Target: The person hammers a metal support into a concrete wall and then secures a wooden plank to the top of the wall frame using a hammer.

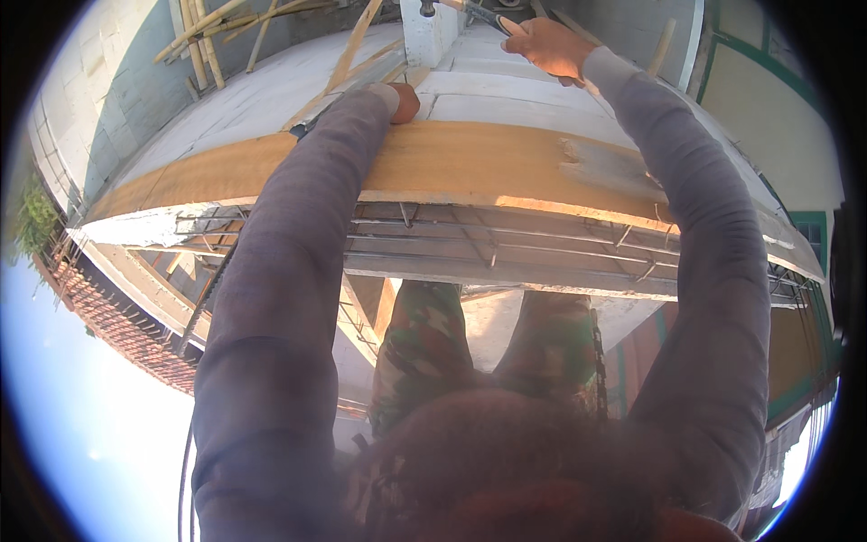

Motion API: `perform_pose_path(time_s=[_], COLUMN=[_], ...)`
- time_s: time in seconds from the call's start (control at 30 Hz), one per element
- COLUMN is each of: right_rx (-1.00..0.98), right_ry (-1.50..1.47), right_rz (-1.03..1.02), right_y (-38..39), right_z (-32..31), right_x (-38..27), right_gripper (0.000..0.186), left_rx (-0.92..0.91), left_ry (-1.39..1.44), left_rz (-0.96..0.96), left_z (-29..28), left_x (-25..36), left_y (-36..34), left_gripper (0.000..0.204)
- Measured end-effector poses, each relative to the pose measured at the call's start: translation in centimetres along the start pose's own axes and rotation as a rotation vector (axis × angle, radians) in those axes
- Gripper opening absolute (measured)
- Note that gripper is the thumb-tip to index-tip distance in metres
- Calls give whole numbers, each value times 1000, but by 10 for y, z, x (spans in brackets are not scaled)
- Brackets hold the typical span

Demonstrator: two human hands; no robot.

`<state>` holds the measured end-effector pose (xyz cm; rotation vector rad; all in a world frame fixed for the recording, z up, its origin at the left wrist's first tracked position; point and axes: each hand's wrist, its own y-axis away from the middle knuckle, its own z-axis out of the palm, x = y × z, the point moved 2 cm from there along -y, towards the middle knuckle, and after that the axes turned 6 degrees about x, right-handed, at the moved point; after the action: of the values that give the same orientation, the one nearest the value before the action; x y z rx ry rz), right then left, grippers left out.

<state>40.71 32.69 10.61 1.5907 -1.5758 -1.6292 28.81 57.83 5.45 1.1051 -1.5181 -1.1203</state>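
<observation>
My right hand [551, 47], raised at the upper right, is closed around the handle of a hammer [483, 14]. The hammer's head points left, in front of a pale upright post [426, 45]. Lower and to the left, my left hand [406, 103] is closed just beyond the top edge of a brown wooden board [452, 163]. A thin dark thing that looks like a nail [405, 78] sticks up at its fingers; the grip itself is mostly hidden. Wood strips and a grey metal strip [348, 88] lie beside this hand.
Steel reinforcing bars [424, 239] run along the gap between the brown board and a lower board [515, 282]. Pale blocks [506, 99] spread behind the board. Bamboo poles [194, 45] lean at the upper left. A tiled roof [117, 312] lies far below left.
</observation>
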Motion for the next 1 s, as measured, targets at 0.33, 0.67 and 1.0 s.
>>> perform_pose_path(time_s=[0.33,0.67,1.0], right_rx=[448,637,556], right_ry=[-539,-1084,-688], right_rz=[188,211,193], right_y=[216,379,442], right_z=[-85,-4,39], right_x=[75,55,66], right_gripper=[31,36,22], left_rx=[2,138,1195], left_ry=[26,-93,509], left_rz=[50,-71,-259], left_z=[-19,-15,84], left_x=[6,50,108], left_y=[96,198,270], left_gripper=[51,39,69])
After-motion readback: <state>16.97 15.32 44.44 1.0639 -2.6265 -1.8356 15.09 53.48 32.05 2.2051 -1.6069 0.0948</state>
